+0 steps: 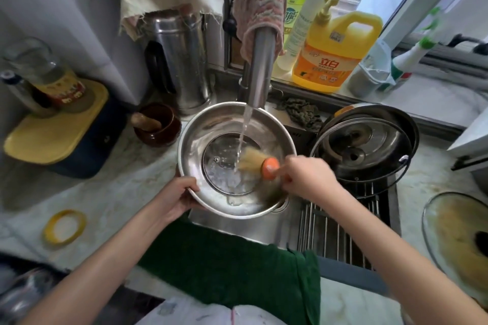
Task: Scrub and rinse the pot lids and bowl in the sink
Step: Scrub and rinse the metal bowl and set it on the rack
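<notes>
The bowl (203, 124) is clasped at its rim by the left grip (182, 192); the brush (269, 168) is clenched in the right grip (309, 177).

A lid (224, 174) lay in the bowl (196, 140), under the tap (260, 60) and over the sink (237, 229) — stacked lids (369, 145) sat right of it on the rack (338, 235), a kettle (184, 60) behind-left on the table (126, 192).

Both bare forearms reach forward from the lower edge, converging slightly. The left hand (182, 196) grips the near-left rim of the round stainless-steel bowl (208, 126), thumb lying on top. The right hand (309, 179), knuckles upward, closes around the handle of the orange-headed pale-bristled scrubbing brush (269, 168).
</notes>
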